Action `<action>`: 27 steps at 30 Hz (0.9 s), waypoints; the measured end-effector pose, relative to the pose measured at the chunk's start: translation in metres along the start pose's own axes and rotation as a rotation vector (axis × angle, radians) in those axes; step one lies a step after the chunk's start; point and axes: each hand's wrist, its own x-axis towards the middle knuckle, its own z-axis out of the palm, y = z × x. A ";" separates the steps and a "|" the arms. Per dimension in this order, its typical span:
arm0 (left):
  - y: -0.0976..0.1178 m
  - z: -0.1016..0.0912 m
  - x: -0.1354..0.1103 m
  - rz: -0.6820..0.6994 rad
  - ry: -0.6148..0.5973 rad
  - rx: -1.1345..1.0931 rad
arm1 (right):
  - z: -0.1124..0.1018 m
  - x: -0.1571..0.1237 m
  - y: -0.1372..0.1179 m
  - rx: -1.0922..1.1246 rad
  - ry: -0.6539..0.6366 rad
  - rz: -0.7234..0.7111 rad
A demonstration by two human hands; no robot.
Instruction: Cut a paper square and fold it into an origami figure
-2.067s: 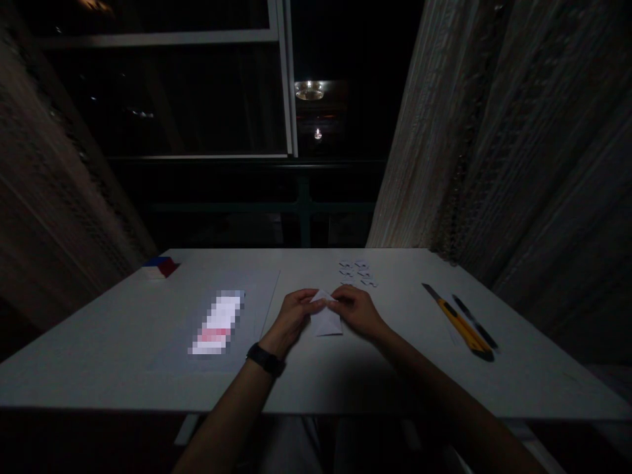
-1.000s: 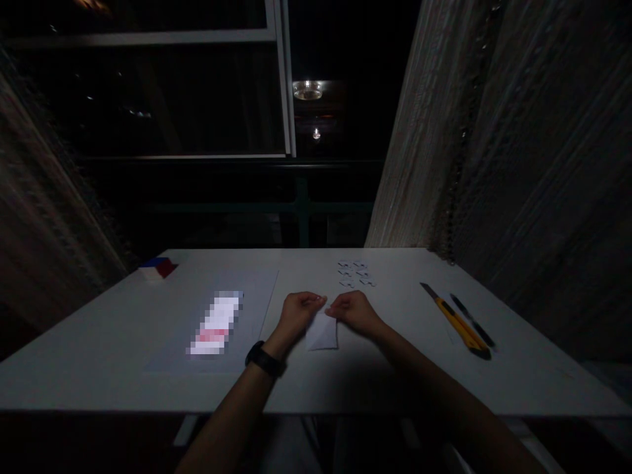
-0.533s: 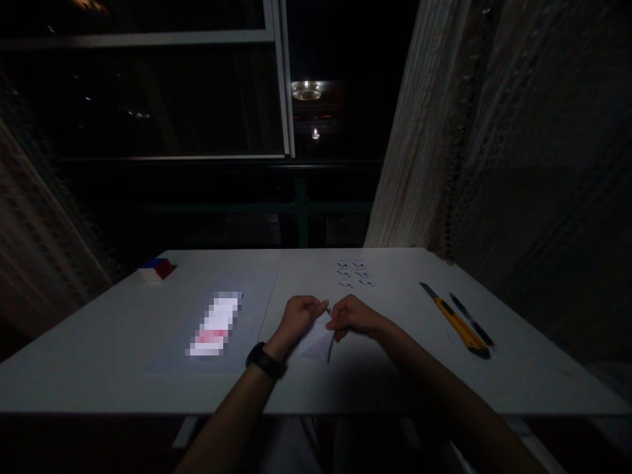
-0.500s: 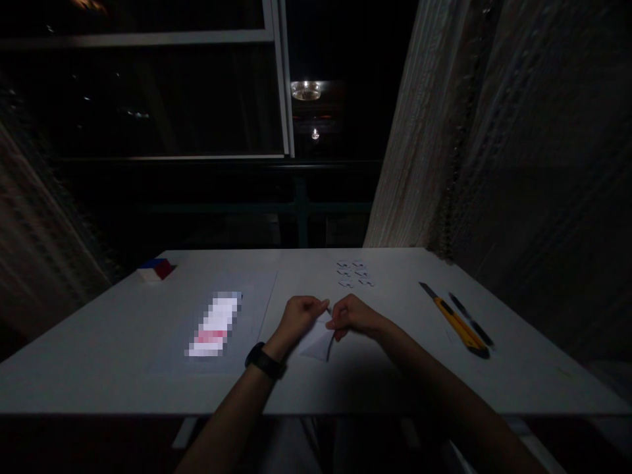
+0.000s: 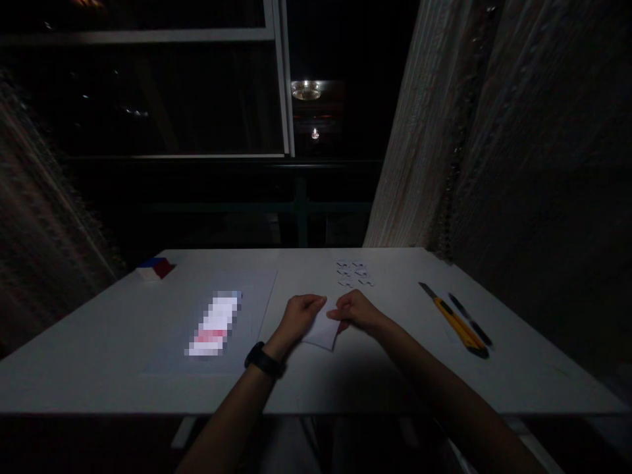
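Observation:
A small piece of white paper [image 5: 320, 330] is held up between my two hands, above the table near its front middle. My left hand [image 5: 300, 315], with a dark watch on the wrist, pinches the paper's left side between thumb and fingers. On the upper right edge, my right hand [image 5: 356, 311] grips the same paper with thumb and bent fingers. Beyond the hands lie several small folded paper pieces [image 5: 354, 272] in two columns. Whether the held paper has folds cannot be made out in the dim light.
A yellow utility knife [image 5: 461, 328] with its blade out lies at the right, beside a dark pen [image 5: 469, 319]. Left, a lit phone [image 5: 216, 324] with a blurred screen rests on a large paper sheet [image 5: 264, 289]. A cube-like block [image 5: 154, 268] sits at the far left of the white table [image 5: 99, 368].
The paper between my hands has turned and swung slightly up and to the right, showing more of its face. My right hand has shifted a little; the left stays nearly in place.

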 end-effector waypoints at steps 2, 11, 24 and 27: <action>0.000 0.000 0.001 -0.028 0.061 -0.034 | 0.000 0.000 -0.001 0.029 0.029 0.006; -0.006 0.003 0.001 0.030 0.097 0.129 | 0.002 0.002 0.002 -0.063 0.083 -0.086; -0.005 0.002 -0.001 0.047 0.047 0.117 | 0.004 0.000 -0.005 0.054 0.078 -0.069; -0.006 0.003 0.001 0.007 0.023 0.052 | 0.002 0.000 -0.003 0.086 0.040 -0.101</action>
